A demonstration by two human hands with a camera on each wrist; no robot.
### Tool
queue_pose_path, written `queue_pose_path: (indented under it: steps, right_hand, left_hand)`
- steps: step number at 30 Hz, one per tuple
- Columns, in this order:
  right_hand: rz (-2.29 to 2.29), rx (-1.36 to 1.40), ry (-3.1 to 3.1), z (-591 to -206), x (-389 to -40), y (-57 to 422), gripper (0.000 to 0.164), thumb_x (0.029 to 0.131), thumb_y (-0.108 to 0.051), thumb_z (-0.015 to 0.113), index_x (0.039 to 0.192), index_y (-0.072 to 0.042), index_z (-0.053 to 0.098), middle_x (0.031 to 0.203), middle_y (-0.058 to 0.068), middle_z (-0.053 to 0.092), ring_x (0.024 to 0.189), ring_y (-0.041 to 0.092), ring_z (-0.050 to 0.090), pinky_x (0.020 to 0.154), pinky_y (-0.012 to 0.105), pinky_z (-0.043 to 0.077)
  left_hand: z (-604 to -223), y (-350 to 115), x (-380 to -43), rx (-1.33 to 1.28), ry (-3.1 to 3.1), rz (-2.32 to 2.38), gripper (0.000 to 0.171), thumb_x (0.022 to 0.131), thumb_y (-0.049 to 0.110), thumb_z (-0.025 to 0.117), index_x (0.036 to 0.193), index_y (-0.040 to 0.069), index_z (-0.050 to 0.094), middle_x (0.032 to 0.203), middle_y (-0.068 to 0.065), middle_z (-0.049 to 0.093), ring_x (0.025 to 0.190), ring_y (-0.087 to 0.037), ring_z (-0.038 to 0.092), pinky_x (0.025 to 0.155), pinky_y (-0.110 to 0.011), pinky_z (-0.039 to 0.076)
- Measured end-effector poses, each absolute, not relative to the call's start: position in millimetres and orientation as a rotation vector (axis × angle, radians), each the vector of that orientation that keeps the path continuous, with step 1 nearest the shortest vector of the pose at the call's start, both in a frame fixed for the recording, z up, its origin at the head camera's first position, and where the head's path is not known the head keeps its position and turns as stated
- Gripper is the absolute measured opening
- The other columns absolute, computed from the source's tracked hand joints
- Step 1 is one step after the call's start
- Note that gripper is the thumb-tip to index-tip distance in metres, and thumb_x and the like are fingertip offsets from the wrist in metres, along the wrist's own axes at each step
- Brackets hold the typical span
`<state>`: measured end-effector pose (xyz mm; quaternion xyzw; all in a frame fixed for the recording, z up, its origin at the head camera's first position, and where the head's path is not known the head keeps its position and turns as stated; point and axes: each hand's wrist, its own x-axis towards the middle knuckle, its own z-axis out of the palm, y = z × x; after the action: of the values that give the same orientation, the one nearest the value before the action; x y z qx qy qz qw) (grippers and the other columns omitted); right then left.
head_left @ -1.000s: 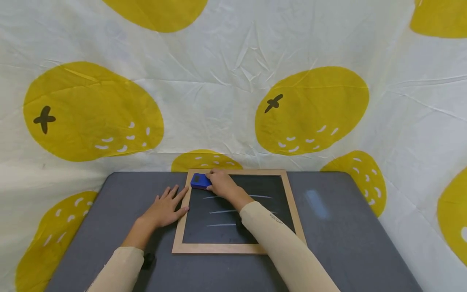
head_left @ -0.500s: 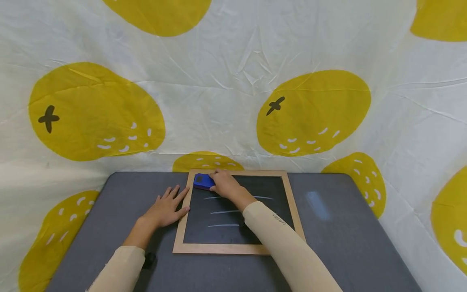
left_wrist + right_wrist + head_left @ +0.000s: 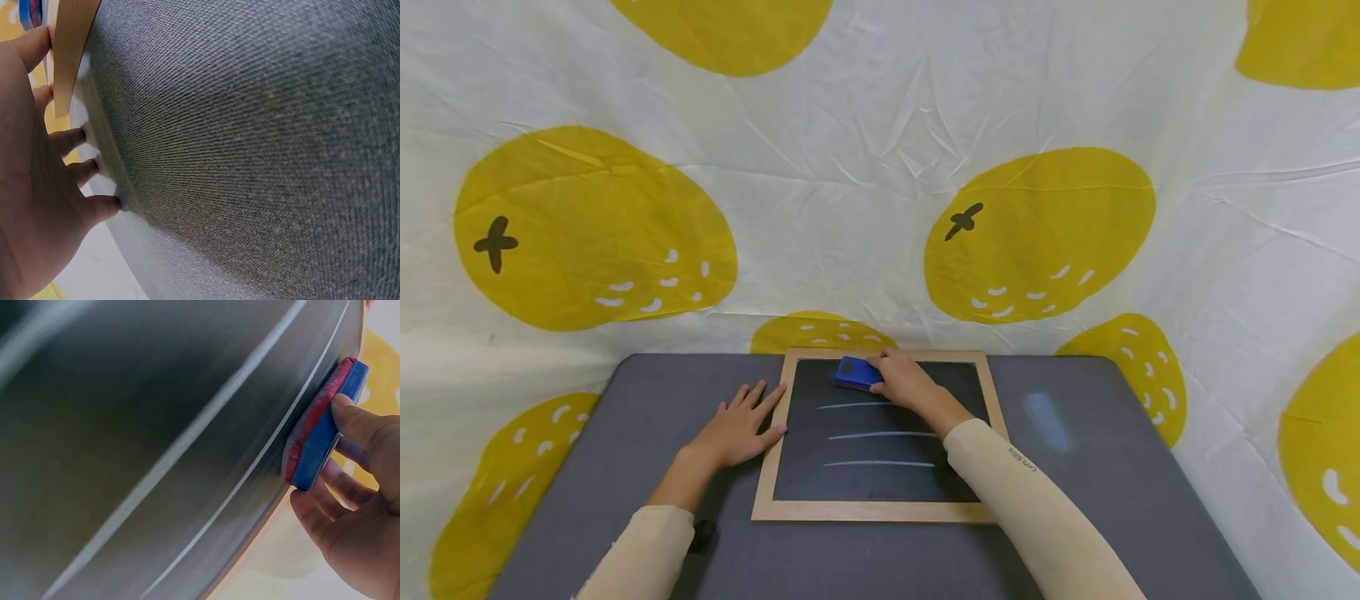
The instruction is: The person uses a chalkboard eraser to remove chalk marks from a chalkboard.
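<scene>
A wood-framed chalkboard (image 3: 865, 483) lies on the grey table, with three white chalk lines showing across its black face. Near its far edge my right hand (image 3: 910, 385) grips a blue chalkboard eraser (image 3: 856, 372) between thumb and fingers. In the right wrist view the eraser's red felt (image 3: 312, 428) lies against the board above the chalk lines. My left hand (image 3: 733, 429) is spread at the board's left side, with thumb and index finger touching the frame (image 3: 74, 44). Its other fingertips rest on the table cloth, as the left wrist view shows.
The grey table (image 3: 880, 562) extends around the board on both sides and in front. A pale chalky smear (image 3: 1048, 421) marks its surface right of the board. Behind hangs a white cloth (image 3: 827, 225) with yellow fruit prints, close to the board's far edge.
My right hand has slid the eraser rightward along the board's far edge, away from the upper left corner. The left hand has stayed at the frame.
</scene>
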<state>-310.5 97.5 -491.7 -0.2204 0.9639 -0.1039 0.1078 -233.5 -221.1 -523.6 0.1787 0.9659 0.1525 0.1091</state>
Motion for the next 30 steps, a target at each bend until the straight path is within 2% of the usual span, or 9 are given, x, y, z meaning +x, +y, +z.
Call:
queue_pose_path:
  steps: [19,30]
  right_hand:
    - [-0.386,-0.520,2.820,-485,-301,198,0.055,0.099,-0.023,0.072,0.148,-0.004,0.056,0.135,0.024,0.059,0.118,0.038,0.059,0.106,0.054,0.048]
    - [-0.422,-0.555,2.880,-491,-298,242,0.053,0.096,-0.013,0.074,0.145,0.002,0.057,0.132,0.029,0.058,0.121,0.044,0.058,0.107,0.059,0.046]
  left_hand:
    - [-520,-219,-234,0.510,2.834,0.438,0.076,0.104,0.057,0.048,0.166,0.019,0.027,0.167,-0.027,0.027,0.150,-0.059,0.024,0.109,-0.082,0.024]
    - [-523,-220,-234,0.510,2.834,0.426,0.076,0.104,0.058,0.047,0.166,0.019,0.026,0.167,-0.027,0.026,0.150,-0.059,0.024,0.109,-0.082,0.024]
